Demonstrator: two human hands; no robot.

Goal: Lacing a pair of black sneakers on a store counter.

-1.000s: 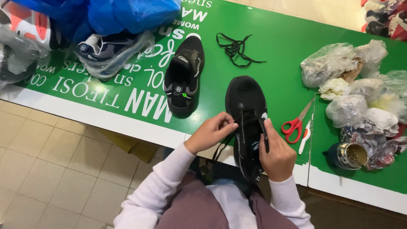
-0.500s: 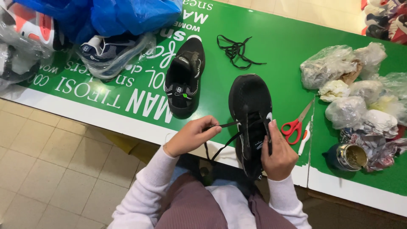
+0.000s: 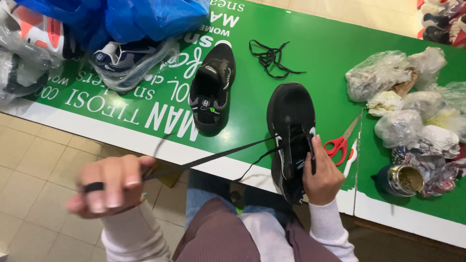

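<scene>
A black sneaker (image 3: 290,127) lies at the near edge of the green table (image 3: 330,53), toe pointing away from me. My right hand (image 3: 321,173) grips its heel and side. My left hand (image 3: 109,186), blurred and wearing a dark ring, is out to the left over the floor, pinching a black shoelace (image 3: 213,157) that runs taut from the sneaker's eyelets. A second black sneaker (image 3: 212,88) lies further left on the table. A loose black lace (image 3: 272,57) lies in a tangle beyond the two shoes.
Red-handled scissors (image 3: 341,140) lie just right of the held sneaker. Crumpled plastic bags (image 3: 412,102) and a small open tin (image 3: 405,179) fill the right side. Bagged shoes (image 3: 128,60) under blue plastic (image 3: 116,17) sit far left. Tiled floor is below.
My left hand has pulled the lace far out to the left and toward me, away from the sneaker. The lace is now stretched taut. My right hand stays on the shoe.
</scene>
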